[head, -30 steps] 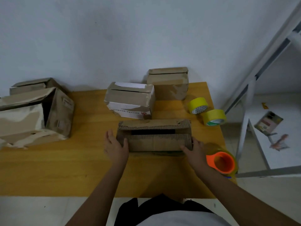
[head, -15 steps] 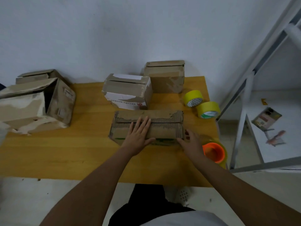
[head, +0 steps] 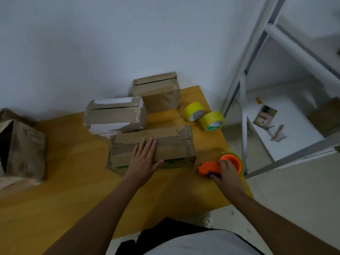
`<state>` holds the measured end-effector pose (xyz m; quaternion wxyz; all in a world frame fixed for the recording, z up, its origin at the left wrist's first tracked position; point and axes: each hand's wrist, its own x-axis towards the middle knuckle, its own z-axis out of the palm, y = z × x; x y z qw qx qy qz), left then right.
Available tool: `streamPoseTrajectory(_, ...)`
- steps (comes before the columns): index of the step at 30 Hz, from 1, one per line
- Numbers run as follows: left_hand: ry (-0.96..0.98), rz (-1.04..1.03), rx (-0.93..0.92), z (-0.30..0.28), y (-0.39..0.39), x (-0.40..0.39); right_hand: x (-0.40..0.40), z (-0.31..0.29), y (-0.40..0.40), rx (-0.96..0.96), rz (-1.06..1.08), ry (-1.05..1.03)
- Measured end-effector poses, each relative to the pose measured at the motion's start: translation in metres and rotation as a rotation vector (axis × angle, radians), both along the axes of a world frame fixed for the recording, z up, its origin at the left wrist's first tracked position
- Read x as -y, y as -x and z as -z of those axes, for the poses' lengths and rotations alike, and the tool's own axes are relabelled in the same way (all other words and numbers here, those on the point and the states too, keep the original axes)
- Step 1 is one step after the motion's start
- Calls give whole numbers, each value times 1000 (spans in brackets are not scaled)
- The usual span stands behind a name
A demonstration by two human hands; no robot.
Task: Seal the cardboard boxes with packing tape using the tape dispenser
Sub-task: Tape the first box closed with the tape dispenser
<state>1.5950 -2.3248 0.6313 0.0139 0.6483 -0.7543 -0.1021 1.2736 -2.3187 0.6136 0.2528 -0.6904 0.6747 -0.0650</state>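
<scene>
A worn, long cardboard box lies on the wooden table in front of me, its flaps folded down. My left hand presses flat on its top with straight fingers. To the right of the box, my right hand grips the orange tape dispenser, which carries a roll of tape near the table's right edge.
Two more cardboard boxes, a white-patched box and a tall box, stand behind it. Two yellow tape rolls lie at the back right. A crumpled box sits at the left. A white metal shelf frame stands right of the table.
My right hand left the box's right end and took hold of the orange dispenser. My left hand stays flat on the box top. The view swung to the right.
</scene>
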Motion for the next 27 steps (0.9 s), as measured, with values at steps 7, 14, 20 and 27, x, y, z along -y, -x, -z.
streamPoseTrajectory(7, 25, 90, -65, 5, -9, 7, -20, 15, -8, -162, 192, 0)
streamPoseTrajectory(14, 73, 109, 2, 7, -16, 6, -26, 20, -10, -272, 53, -3)
streamPoseTrajectory(20, 56, 76, 24, 10, -13, -1, -24, 11, 5, -204, -65, 189)
streamPoseTrajectory(27, 43, 55, -28, 6, -10, 7, -25, -39, 8, 180, 166, 237)
